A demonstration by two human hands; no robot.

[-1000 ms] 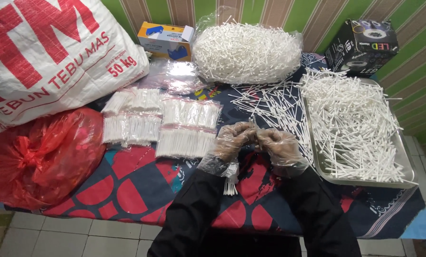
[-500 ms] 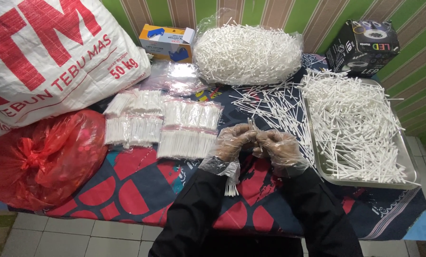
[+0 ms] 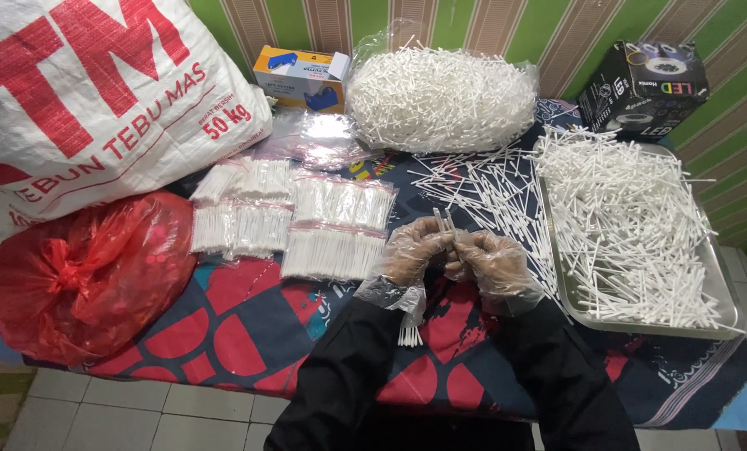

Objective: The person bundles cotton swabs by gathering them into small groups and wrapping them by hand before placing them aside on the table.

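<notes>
The left hand [image 3: 413, 250] and the right hand [image 3: 488, 260] wear thin clear gloves. They meet over the middle of the table [image 3: 248, 334], close to its front edge. The fingers of both hands are curled in and pinch a few white sticks [image 3: 442, 220]. The stick tips poke up between the two hands. A small bunch of sticks [image 3: 408, 336] hangs down under the left wrist, by the black sleeve [image 3: 340, 376].

Just left of the hands lie packs [image 3: 333, 250] of sticks in clear bags, side by side in rows. Loose sticks [image 3: 490, 196] are spread on the cloth behind and to the right of the hands. A metal tray [image 3: 728, 321] sits at the right edge, heaped with more sticks. A big clear bag [image 3: 440, 98] full of sticks sits at the back edge. Some empty clear bags [image 3: 327, 138] lie just left of it. A small box [image 3: 300, 77] is at the back too, and a black box [image 3: 645, 88] is in the back right corner. A white sack [image 3: 98, 100] fills the back left corner. A red bag [image 3: 81, 276] rests at the left edge, in front of the sack.
</notes>
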